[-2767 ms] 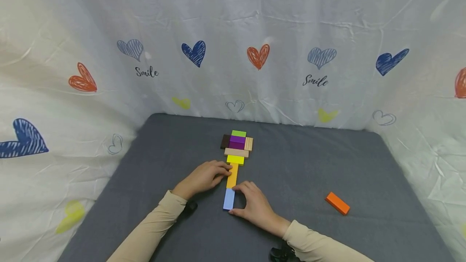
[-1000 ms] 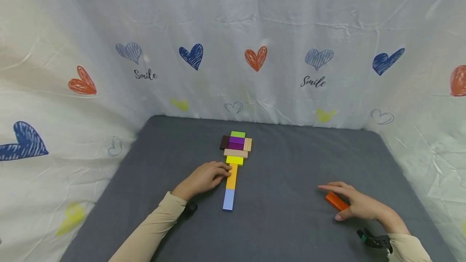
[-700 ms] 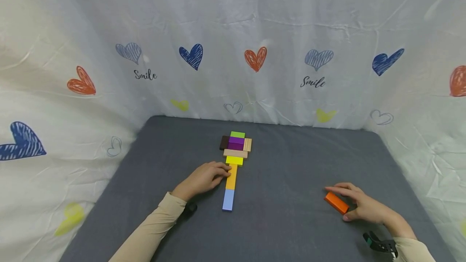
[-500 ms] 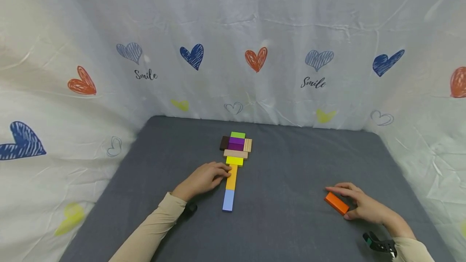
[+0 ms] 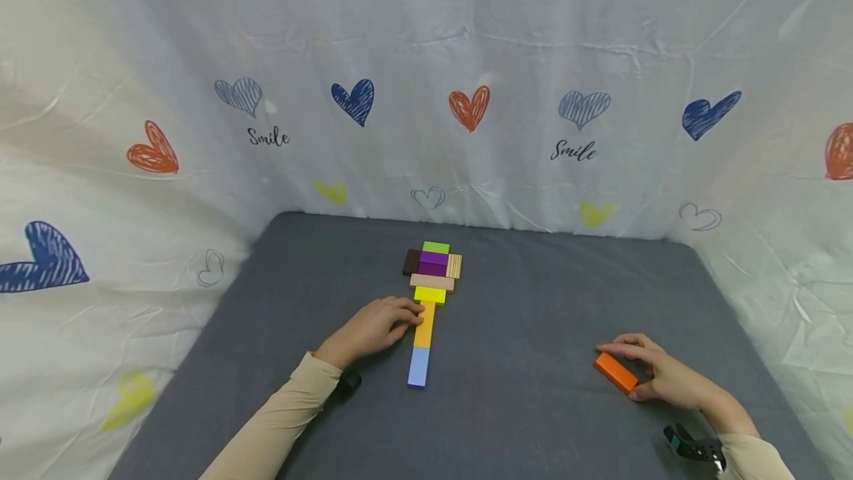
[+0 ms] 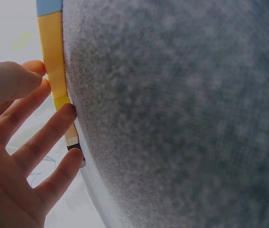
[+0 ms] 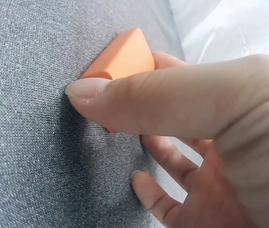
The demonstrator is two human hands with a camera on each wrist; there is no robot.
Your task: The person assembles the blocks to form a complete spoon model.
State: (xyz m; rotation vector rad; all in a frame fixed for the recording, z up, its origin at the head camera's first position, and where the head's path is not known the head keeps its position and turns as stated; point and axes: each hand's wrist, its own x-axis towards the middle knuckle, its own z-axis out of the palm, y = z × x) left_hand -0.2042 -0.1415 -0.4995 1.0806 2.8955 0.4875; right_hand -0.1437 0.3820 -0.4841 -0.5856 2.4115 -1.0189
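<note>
At the right of the head view my right hand (image 5: 674, 378) pinches an orange wooden block (image 5: 616, 373) lengthwise, thumb at the near end and fingertips at the far end. In the right wrist view the thumb covers part of the orange block (image 7: 129, 54), which is right at the cloth. My left hand (image 5: 375, 326) lies beside the column of blocks, its fingertips on the amber block (image 5: 424, 326). In the left wrist view the fingers of that hand (image 6: 20, 128) are spread and loosely bent along the amber block (image 6: 52, 52).
Below the amber block lies a light blue block (image 5: 418, 367). Above it come a yellow block (image 5: 429, 295), a tan block (image 5: 432, 282), purple blocks (image 5: 433, 264), a dark brown block (image 5: 411, 263), a striped block (image 5: 455, 266) and a green block (image 5: 436, 247). Grey cloth (image 5: 520, 332) covers the table.
My right hand has left the light blue block, moved right to the orange block and closed thumb and fingers on its ends. The left hand has stayed at the amber block.
</note>
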